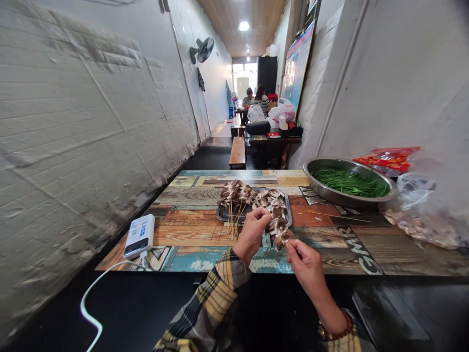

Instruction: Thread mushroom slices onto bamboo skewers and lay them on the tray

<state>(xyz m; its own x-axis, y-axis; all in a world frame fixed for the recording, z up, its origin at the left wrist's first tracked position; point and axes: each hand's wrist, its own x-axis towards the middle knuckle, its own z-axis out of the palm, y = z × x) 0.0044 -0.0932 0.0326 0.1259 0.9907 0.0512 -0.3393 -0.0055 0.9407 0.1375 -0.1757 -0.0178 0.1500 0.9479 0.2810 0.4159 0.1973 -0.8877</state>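
A skewer of mushroom slices [279,226] is held just above the near part of the table [190,235], in front of the metal tray [222,215] on which finished skewers [236,193] are piled. The left hand [252,235] is closed in a pinch on the upper slices. The right hand [307,266] is pinched on the lower end, though the stick itself cannot be made out there. The step is judged best done when the slices are steadied close to the push, the stick is driven straight through the thick middle of each piece, and fingertips are held clear of the point. The bowl of greens [350,183] is set well apart.
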